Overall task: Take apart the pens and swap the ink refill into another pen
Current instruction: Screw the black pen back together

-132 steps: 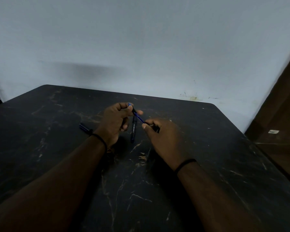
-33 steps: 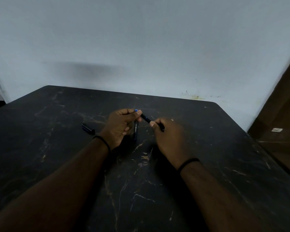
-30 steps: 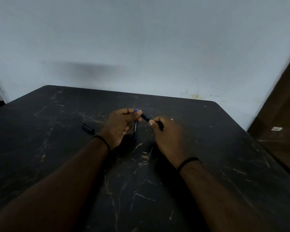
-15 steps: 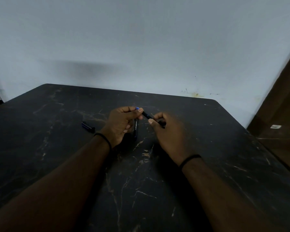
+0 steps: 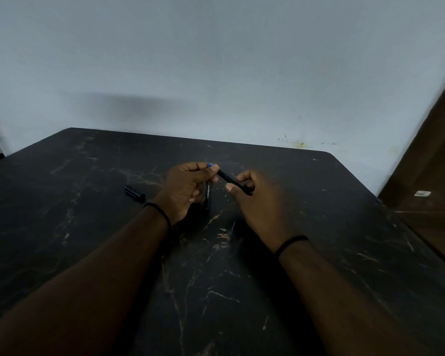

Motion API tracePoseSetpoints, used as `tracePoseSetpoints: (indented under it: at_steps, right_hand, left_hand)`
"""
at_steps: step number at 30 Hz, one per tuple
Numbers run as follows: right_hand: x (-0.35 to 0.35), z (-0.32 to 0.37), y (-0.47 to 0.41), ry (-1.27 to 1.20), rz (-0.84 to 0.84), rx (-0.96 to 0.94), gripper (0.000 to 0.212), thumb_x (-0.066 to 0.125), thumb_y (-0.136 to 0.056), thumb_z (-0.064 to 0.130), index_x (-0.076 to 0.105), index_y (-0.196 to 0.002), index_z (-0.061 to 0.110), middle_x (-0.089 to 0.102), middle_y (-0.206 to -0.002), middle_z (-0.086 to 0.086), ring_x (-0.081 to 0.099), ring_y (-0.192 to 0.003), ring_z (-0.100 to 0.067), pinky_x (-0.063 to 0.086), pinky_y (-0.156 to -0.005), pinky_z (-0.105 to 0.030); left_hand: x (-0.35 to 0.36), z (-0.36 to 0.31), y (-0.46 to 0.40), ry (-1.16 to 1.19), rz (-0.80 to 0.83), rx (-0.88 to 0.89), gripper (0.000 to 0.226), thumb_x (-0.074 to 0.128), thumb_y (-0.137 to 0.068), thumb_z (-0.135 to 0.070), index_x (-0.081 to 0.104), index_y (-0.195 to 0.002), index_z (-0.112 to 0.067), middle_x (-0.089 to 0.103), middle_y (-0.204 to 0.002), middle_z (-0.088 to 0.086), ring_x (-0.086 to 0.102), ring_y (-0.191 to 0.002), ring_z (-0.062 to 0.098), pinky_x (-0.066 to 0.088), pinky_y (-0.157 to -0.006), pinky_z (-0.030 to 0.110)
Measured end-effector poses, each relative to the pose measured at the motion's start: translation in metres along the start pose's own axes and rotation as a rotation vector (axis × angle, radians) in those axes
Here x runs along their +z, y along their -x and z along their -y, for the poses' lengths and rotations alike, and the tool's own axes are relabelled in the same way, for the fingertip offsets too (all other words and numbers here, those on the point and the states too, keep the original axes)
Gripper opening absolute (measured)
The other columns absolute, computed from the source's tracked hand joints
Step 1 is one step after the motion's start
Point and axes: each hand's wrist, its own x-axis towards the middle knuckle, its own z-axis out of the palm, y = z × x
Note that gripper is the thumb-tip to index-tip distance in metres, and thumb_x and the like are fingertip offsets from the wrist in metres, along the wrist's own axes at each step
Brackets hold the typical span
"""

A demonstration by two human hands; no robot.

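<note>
Between both hands, a black, seemingly blue-tipped pen (image 5: 231,180).

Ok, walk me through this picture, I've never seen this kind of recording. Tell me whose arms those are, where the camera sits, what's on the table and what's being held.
No machine here: a person wears a camera on the head, looking down at their own arms. The left hand and right hand together hold a dark pen with a blue end above a black marbled table. The left hand also grips a second dark pen barrel, pointing down. A small dark pen piece lies on the table, left of the hands. Each wrist wears a black band.
</note>
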Motion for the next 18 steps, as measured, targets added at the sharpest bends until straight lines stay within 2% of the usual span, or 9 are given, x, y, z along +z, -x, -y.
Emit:
tracePoseSetpoints:
  at_steps: [4,7,10,13,15,18]
  right_hand:
    - [0.0009,-0.0033,0.0000,0.032,-0.045,0.010,0.021,0.076,-0.079,0.026,0.055,-0.079,0.028,0.055,-0.070,0.014,0.054,-0.068,-0.003,0.047,-0.062,-0.030]
    - [0.0011,-0.0065,-0.0021,0.056,-0.011,-0.019,0.016,0.068,-0.088,0.032,0.060,-0.077,0.022,0.058,-0.067,0.009,0.055,-0.066,-0.006,0.045,-0.061,-0.031]
    - [0.0024,-0.0058,-0.0025,0.098,0.026,-0.051,0.027,0.056,-0.096,0.035,0.061,-0.076,0.019,0.054,-0.063,0.007,0.052,-0.061,-0.008,0.037,-0.059,-0.030]
    - [0.0023,-0.0019,-0.0010,0.027,0.003,-0.022,0.014,0.067,-0.089,0.035,0.062,-0.083,0.024,0.059,-0.072,0.011,0.055,-0.068,-0.003,0.042,-0.060,-0.027]
    - [0.0014,-0.0005,0.0001,0.005,-0.014,0.005,0.019,0.076,-0.082,0.030,0.058,-0.085,0.026,0.057,-0.074,0.013,0.055,-0.070,-0.002,0.045,-0.061,-0.027]
    - [-0.0024,-0.0002,0.0004,0.034,0.019,0.003,0.014,0.071,-0.086,0.030,0.059,-0.082,0.023,0.060,-0.071,0.009,0.057,-0.069,-0.007,0.049,-0.064,-0.033]
  left_hand:
    - [0.0007,0.0004,-0.0004,0.001,-0.016,-0.005,0.014,0.068,-0.091,-0.017,0.072,-0.083,-0.007,0.069,-0.075,0.007,0.030,-0.035,0.007,0.024,-0.033,0.014]
    - [-0.0006,0.0013,-0.0015,0.004,-0.009,0.000,0.016,0.068,-0.091,-0.018,0.071,-0.087,-0.004,0.069,-0.077,0.007,0.030,-0.035,0.006,0.024,-0.032,0.014]
    - [-0.0029,0.0028,-0.0020,-0.005,0.010,0.006,0.020,0.069,-0.089,-0.021,0.070,-0.090,-0.001,0.069,-0.078,0.007,0.031,-0.036,0.007,0.024,-0.033,0.015]
    - [-0.0052,0.0046,-0.0030,-0.032,0.025,0.002,0.024,0.070,-0.089,-0.024,0.070,-0.093,0.001,0.070,-0.080,0.006,0.032,-0.038,0.007,0.026,-0.033,0.016]
    - [-0.0061,0.0056,-0.0038,-0.042,0.024,0.002,0.022,0.070,-0.089,-0.024,0.071,-0.090,-0.002,0.069,-0.080,0.007,0.032,-0.038,0.007,0.026,-0.033,0.017]
    - [-0.0068,0.0059,-0.0043,-0.045,0.027,0.005,0.022,0.070,-0.089,-0.025,0.072,-0.089,-0.003,0.069,-0.080,0.007,0.032,-0.038,0.007,0.026,-0.033,0.016]
